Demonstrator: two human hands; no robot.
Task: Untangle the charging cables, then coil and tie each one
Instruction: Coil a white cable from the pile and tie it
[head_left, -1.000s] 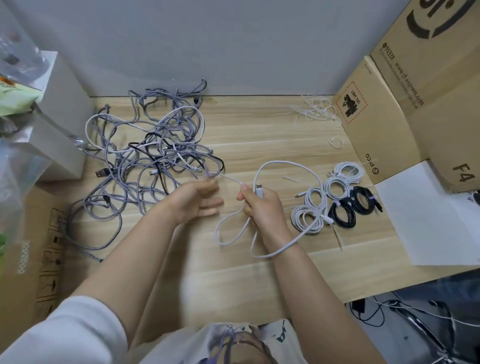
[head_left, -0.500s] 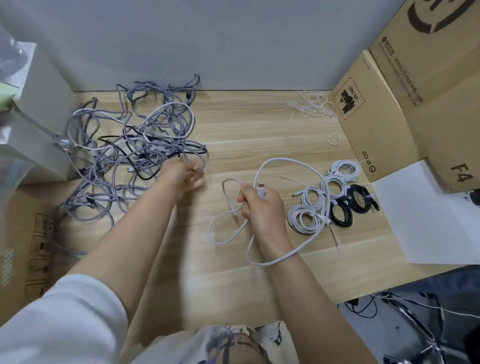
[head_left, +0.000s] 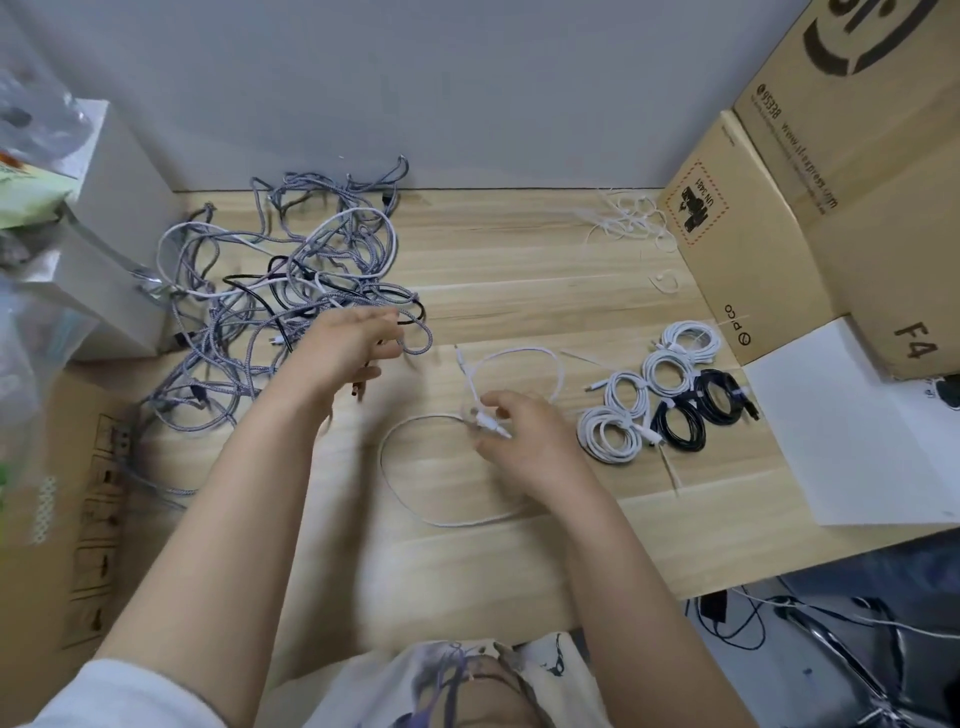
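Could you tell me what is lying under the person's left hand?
Loops of the tangled cable pile run beneath the left hand, on the wooden table. What the fingers grip is blurred, and the palm hides the rest.

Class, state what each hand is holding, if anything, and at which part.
Right hand pinches the white cable near its plug ends. Left hand: blurred, cannot tell.
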